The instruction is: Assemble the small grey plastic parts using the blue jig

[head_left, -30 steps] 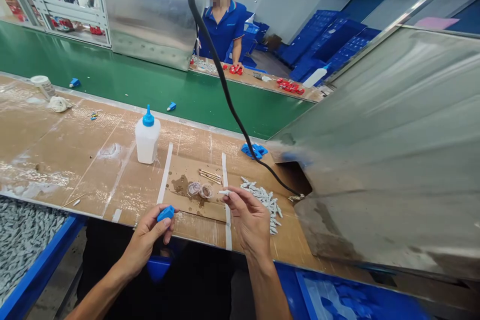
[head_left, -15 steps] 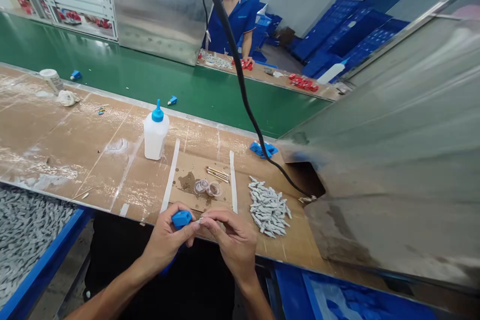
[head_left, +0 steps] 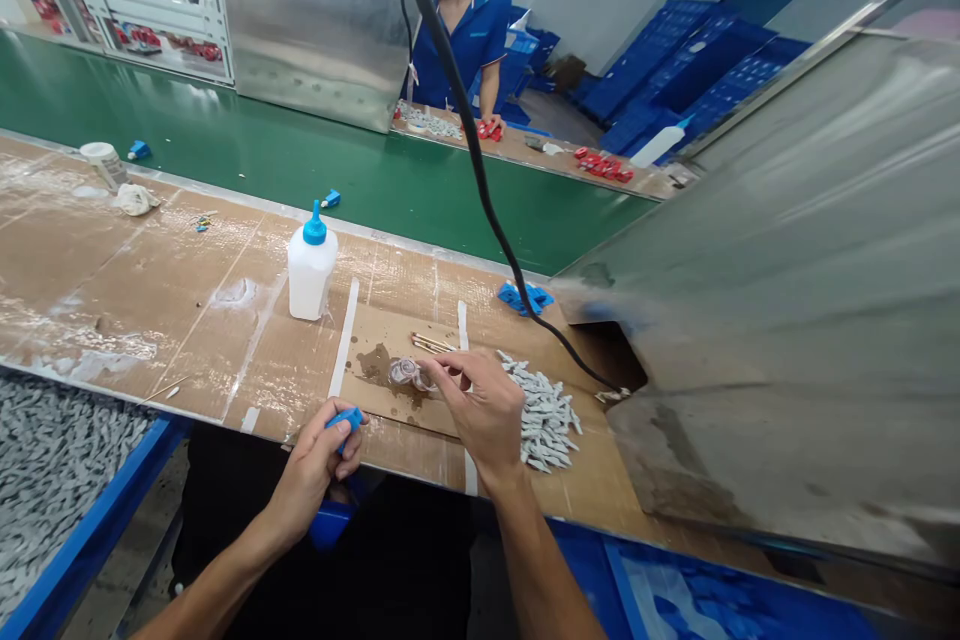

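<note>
In the head view my left hand (head_left: 321, 455) is closed around a small blue plastic part (head_left: 346, 423) at the table's front edge. My right hand (head_left: 484, 405) reaches over the taped cardboard sheet (head_left: 390, 324), thumb and forefinger pinched at the right one of two small clear cups (head_left: 405, 371). Whatever sits between those fingertips is too small to make out, and they partly cover that cup. Behind it lie several thin brown-tipped sticks (head_left: 431, 342). A pile of small grey pieces (head_left: 551, 420) spreads just right of my right hand, which hides its left edge.
A white squeeze bottle (head_left: 310, 275) with a blue nozzle stands left of the sheet. Blue parts (head_left: 525, 298) lie behind the grey pile. A black cable (head_left: 487, 185) hangs across the view. Beyond the green belt (head_left: 420, 195) a co-worker (head_left: 465, 50) handles red parts.
My hands have parted. The right moved forward to the cups, while the left drew slightly left with the blue part. Blue parts on the green belt shifted left.
</note>
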Tool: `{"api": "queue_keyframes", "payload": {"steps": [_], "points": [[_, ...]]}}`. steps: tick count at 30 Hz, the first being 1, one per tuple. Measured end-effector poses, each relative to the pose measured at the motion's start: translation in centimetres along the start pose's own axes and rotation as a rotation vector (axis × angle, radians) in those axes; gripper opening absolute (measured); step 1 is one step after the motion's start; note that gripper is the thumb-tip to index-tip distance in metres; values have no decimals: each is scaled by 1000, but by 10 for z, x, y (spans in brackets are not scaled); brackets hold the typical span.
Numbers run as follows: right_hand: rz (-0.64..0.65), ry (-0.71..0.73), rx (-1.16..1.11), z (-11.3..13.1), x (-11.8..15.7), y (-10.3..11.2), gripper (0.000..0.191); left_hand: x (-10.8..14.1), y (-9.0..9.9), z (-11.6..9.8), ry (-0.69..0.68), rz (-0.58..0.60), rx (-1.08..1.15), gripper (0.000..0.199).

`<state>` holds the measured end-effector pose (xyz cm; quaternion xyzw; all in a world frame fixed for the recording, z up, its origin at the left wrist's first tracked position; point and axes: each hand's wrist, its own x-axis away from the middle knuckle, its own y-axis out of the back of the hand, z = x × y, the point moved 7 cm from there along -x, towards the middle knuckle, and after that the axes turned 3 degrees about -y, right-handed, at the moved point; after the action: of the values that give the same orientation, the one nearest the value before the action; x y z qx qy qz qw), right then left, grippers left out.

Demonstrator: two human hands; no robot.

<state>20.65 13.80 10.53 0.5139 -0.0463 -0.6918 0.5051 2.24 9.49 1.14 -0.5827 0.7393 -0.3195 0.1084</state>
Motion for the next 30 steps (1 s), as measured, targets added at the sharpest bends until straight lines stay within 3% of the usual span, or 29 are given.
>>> {"api": "queue_keyframes", "payload": {"steps": [4, 14, 21, 30], "points": [[46, 86, 3, 3, 0, -11, 6, 1, 4, 4, 9, 19, -14, 24], [59, 106, -10, 4, 3, -16, 7, -1, 6, 5, -1, 34, -55, 16], [-45, -60, -132, 14, 9, 0, 10, -5, 1, 0, -36, 20, -112, 17], [25, -192, -372, 44, 24, -6, 11, -7, -6, 0, -44, 58, -116, 15]]}}
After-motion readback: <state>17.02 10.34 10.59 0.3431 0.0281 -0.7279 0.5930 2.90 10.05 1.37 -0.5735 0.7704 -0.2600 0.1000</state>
